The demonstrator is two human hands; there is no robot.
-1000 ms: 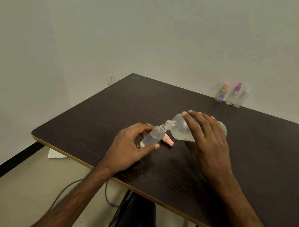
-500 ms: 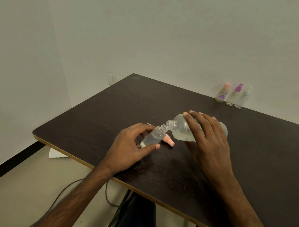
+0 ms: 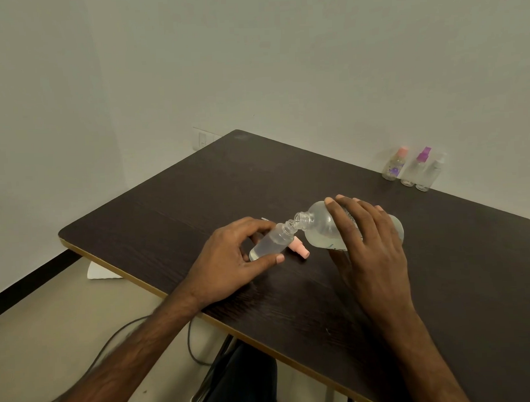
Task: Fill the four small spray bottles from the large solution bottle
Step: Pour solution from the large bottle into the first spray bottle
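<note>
At mid-worktop (image 3: pixel 302 175), the left hand (image 3: pixel 229 257) fingers grip a tilted small spray bottle (image 3: pixel 270 243). The right hand (image 3: pixel 368 242) fingers wrap the tipped large solution bottle (image 3: pixel 319 232), mouths touching.

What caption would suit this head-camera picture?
Right hand tips the large bottle into a small bottle held by the left hand.

I see a dark wood-grain worktop (image 3: pixel 197 203) w/ pale edge trim, white wall socket (image 3: pixel 202 139) behind, grey cable (image 3: pixel 189 341) on floor, white paper scrap (image 3: pixel 101 271) beneath.
</note>
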